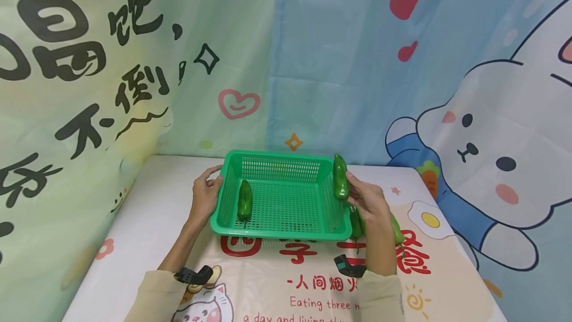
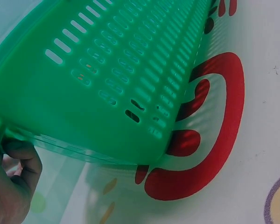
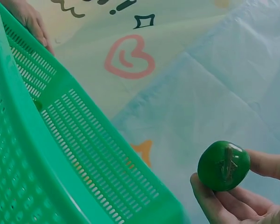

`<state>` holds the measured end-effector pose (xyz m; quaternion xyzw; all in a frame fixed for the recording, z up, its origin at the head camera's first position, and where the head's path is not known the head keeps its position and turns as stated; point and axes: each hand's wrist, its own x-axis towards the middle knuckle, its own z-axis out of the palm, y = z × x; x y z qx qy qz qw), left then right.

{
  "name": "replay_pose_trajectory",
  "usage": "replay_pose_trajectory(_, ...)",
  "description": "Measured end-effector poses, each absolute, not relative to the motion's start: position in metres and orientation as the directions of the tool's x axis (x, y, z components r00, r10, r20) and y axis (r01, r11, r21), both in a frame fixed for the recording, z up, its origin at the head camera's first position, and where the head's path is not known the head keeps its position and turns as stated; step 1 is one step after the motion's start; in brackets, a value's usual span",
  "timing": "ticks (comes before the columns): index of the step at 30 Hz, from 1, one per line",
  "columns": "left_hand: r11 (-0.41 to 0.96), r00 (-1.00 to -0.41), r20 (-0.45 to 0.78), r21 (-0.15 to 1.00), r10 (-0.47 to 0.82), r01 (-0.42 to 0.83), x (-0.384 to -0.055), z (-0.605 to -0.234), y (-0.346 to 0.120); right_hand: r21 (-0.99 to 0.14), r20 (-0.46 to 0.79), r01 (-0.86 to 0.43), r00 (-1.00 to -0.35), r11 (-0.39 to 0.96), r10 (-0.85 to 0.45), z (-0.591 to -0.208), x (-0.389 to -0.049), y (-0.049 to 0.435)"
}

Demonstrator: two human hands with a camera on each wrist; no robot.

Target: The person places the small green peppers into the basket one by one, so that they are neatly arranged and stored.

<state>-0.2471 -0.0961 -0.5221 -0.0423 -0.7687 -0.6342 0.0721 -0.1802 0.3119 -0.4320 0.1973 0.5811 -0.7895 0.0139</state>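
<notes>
Near the table's far edge [image 1: 180, 164], the left hand [image 1: 205, 195] pinches the basket [image 1: 281, 235], seemingly steadying it; the right hand [image 1: 370, 201] grips a pepper [image 1: 340, 179].

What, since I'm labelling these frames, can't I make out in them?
Head view: how many peppers lie beside the green basket; the right hand and forearm hide part of them.
Head view: the end of the English lettering; the right sleeve covers it.
Left wrist view: the rest of the left hand, cut off by the edges.
Right wrist view: length of the held pepper, seen end-on.
</notes>
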Motion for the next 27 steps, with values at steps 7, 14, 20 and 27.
replay_pose_trajectory(7, 0.194, -0.988, 0.155, 0.97, -0.021, 0.149, -0.247, -0.521, -0.097, -0.919, -0.304, 0.236, -0.933, -0.315, 0.19, -0.431, -0.187, 0.298)
replay_pose_trajectory(14, 0.165, -0.994, 0.112, 0.98, -0.013, 0.108, -0.251, -0.521, -0.098, -0.926, -0.306, 0.248, -0.934, -0.285, 0.182, -0.435, -0.194, 0.283)
replay_pose_trajectory(20, 0.17, -0.991, 0.132, 0.977, -0.011, 0.128, -0.249, -0.522, -0.097, -0.929, -0.307, 0.259, -0.938, -0.264, 0.159, -0.442, -0.199, 0.272)
replay_pose_trajectory(27, 0.188, -0.987, 0.159, 0.97, -0.023, 0.152, -0.249, -0.525, -0.098, -0.93, -0.313, 0.272, -0.939, -0.247, 0.145, -0.451, -0.202, 0.26)
